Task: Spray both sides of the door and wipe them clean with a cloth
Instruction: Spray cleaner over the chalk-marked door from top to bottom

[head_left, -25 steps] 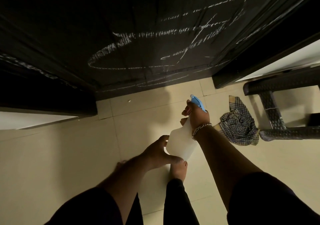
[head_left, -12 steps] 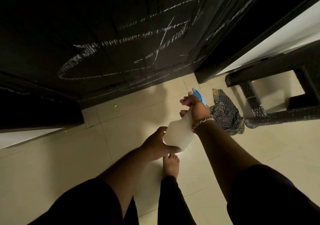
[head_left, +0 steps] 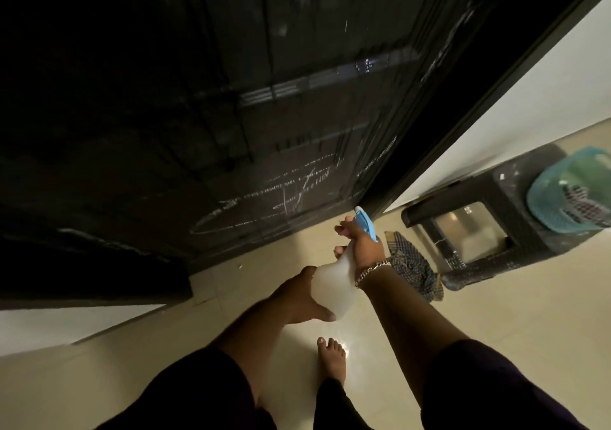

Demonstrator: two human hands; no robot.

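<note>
Head view: the right hand grips the neck of a white spray bottle, fingers curled under its blue nozzle, which points at the dark door. The left hand cups the bottle's base, thumb wrapped round it. Beyond the fingertips, chalk scribbles mark the door's lower panel. Just right of the right hand, a checked cloth lies on the pale tiled floor, touching a dark stool bearing a teal basket.
</note>
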